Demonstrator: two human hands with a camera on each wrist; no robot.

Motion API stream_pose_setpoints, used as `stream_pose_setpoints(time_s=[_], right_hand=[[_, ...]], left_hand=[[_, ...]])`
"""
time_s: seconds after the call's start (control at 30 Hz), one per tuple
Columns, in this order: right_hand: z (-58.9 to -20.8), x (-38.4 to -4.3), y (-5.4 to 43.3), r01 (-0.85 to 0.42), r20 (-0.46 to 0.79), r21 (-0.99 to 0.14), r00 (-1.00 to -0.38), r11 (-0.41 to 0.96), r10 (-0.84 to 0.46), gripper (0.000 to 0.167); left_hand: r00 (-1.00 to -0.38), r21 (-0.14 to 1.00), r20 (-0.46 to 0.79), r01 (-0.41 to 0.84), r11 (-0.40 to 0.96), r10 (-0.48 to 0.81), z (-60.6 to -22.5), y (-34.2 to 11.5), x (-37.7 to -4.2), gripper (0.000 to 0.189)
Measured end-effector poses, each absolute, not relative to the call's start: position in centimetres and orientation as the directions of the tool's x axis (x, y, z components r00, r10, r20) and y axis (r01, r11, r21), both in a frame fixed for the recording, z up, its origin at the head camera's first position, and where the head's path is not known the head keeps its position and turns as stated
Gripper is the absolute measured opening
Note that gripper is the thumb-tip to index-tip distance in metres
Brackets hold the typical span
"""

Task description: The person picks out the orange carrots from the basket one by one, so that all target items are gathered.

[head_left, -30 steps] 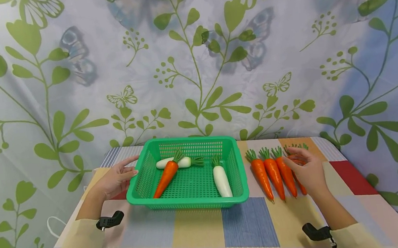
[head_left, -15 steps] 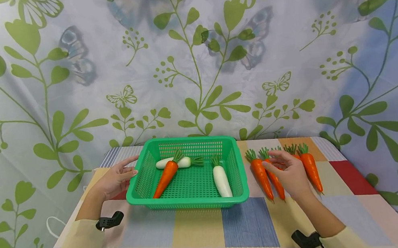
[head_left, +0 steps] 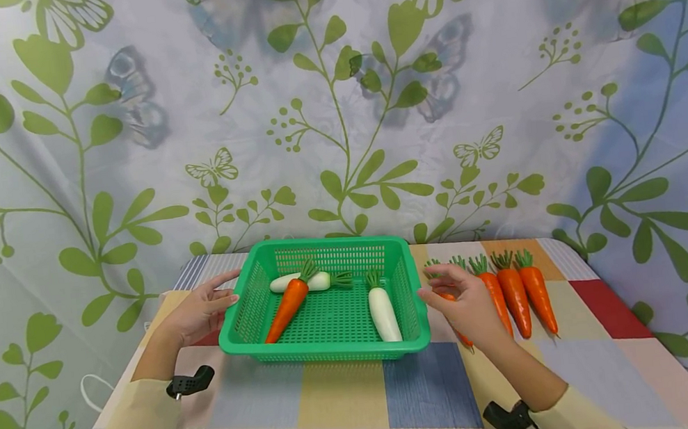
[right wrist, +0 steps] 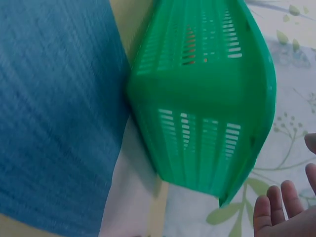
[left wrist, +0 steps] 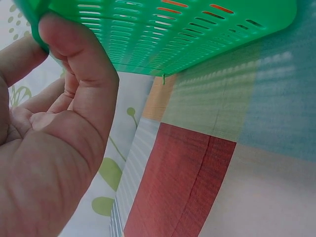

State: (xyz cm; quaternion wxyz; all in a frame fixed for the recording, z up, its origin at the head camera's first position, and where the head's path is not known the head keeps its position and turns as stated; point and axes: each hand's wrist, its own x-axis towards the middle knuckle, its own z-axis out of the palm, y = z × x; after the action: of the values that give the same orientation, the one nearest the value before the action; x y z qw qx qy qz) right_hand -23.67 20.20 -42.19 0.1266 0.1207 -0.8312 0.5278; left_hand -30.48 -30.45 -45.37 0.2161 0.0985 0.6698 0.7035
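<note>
A green slotted plastic basket (head_left: 327, 350) stands on the table, holding a carrot (head_left: 290, 310) and two white radishes, one (head_left: 321, 281) lying crosswise partly under the carrot and the other (head_left: 384, 315) pointing forward. My left hand (head_left: 194, 315) is at the basket's left rim. In the left wrist view its thumb (left wrist: 59, 37) overlaps that rim from outside. My right hand (head_left: 468, 307) hovers beside the right rim, fingers spread and empty, partly hiding the leftmost loose carrot (head_left: 465, 339). The right wrist view shows its fingers (right wrist: 291, 197) apart from the basket.
Several loose carrots (head_left: 536, 292) lie in a row on the table to the basket's right, green tops away from me. A patchwork cloth (head_left: 338, 397) covers the table. A leaf-patterned curtain (head_left: 334, 124) hangs right behind it. A white cable (head_left: 88, 391) loops at the left edge.
My right hand has moved left across the row of loose carrots to the basket's right rim, uncovering the carrots on the right. The left hand and basket have stayed put.
</note>
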Motion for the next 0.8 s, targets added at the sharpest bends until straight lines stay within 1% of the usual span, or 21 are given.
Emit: stream_pose_setpoints(time_s=[0.13, 0.3, 0.5, 0.67, 0.8], right_hand=[[-42.2, -23.8, 19.1, -0.357, 0.345, -0.858, -0.933, 0.370, -0.101, 0.042], [-42.0, -24.0, 17.8, -0.388, 0.363, -0.863, -0.921, 0.323, -0.139, 0.037], [-41.5, -24.3, 16.4, -0.418, 0.379, -0.856, -0.908, 0.304, -0.179, 0.034], [-40.8, -24.1, 15.1, -0.353, 0.306, -0.891, -0.931, 0.284, -0.198, 0.035], [-40.2, -23.9, 14.0, -0.293, 0.244, -0.925, -0.947, 0.242, -0.211, 0.038]], left_hand=[[-0.891, 0.986, -0.147, -0.164, -0.004, 0.431, -45.4, -30.4, -30.5, 0.075], [-0.895, 0.987, -0.140, -0.159, -0.009, 0.424, -45.4, -30.5, -30.5, 0.074], [-0.895, 0.988, -0.136, -0.154, -0.009, 0.425, -45.5, -30.5, -30.5, 0.074], [-0.892, 0.988, -0.135, -0.153, -0.008, 0.432, -45.5, -30.5, -30.5, 0.076], [-0.889, 0.989, -0.129, -0.148, -0.007, 0.440, -45.5, -30.5, -30.5, 0.076]])
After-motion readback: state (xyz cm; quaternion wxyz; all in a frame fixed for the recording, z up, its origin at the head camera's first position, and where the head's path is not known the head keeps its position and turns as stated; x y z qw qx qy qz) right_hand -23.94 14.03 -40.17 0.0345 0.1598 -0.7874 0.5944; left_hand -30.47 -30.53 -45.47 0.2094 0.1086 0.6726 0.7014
